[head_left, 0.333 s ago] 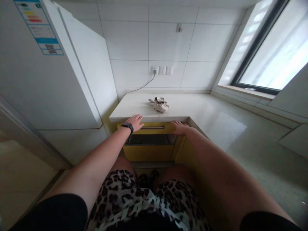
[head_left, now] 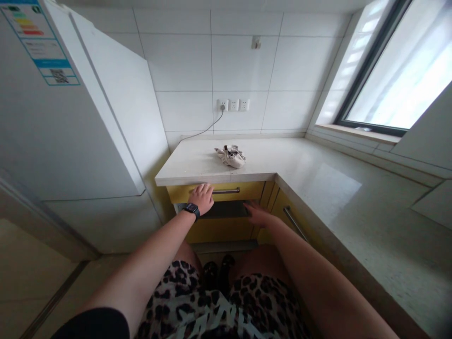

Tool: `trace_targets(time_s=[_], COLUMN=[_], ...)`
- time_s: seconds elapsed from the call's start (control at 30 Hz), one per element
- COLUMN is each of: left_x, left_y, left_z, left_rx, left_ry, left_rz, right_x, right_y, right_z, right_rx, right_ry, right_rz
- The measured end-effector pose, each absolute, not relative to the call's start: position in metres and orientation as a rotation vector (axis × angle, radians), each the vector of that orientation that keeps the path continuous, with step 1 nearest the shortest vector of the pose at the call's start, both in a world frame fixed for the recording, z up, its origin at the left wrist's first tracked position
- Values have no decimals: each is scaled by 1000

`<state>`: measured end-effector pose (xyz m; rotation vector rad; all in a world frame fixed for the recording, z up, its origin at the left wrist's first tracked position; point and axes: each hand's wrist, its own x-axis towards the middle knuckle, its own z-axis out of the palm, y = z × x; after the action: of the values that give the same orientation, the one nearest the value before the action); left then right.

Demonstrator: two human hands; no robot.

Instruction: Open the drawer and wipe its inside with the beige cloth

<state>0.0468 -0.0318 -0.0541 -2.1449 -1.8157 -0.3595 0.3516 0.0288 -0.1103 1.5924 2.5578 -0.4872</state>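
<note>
My left hand, with a dark watch on the wrist, rests against the yellow upper drawer front. It covers the left part of the metal handle, its fingers bent but seemingly not wrapped round the bar. Below, a yellow lower drawer stands partly out, with a dark gap above its front. My right hand is at the right end of that gap, slightly blurred, fingers stretched to the left. Whether it touches the drawer I cannot tell.
A crumpled beige cloth bundle lies on the white counter, which turns along the right. A cabinet handle sticks out on the right. A white fridge stands left. A cable runs to the wall sockets.
My right hand has moved down from the upper drawer's right end to the gap below. The left hand's fingers have gone from outstretched to bent on the upper drawer. The view has shifted slightly.
</note>
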Motion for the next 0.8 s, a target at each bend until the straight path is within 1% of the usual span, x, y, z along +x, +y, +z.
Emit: trace_targets(time_s=[0.1,0.2,0.37,0.5,0.63,0.7,0.8], left_x=[41,28,19,29,41,45,51], left_y=[-22,-7,5,-7,-34,-50,-73], left_z=[-82,-101,-110,-111,-113,-115,-117], left_rx=[-2108,-2109,-2133,-2094,-2075,-2059,-2038], left_ry=[-1990,-2046,-2042,-2045,-1982,-1982,-2003], left_rz=[-370,-371,-395,-424,-505,-551,-583], right_x=[343,336,321,314,321,327,336], right_y=[21,18,6,-20,-44,-49,-46], right_z=[-132,-144,-153,-150,-129,-107,-66], right_rx=[1588,1586,1579,1560,1552,1580,1672], right_ry=[2595,2675,2851,2964,2989,2993,3003], right_rz=[-628,-751,-982,-1208,-1388,-1467,-1710])
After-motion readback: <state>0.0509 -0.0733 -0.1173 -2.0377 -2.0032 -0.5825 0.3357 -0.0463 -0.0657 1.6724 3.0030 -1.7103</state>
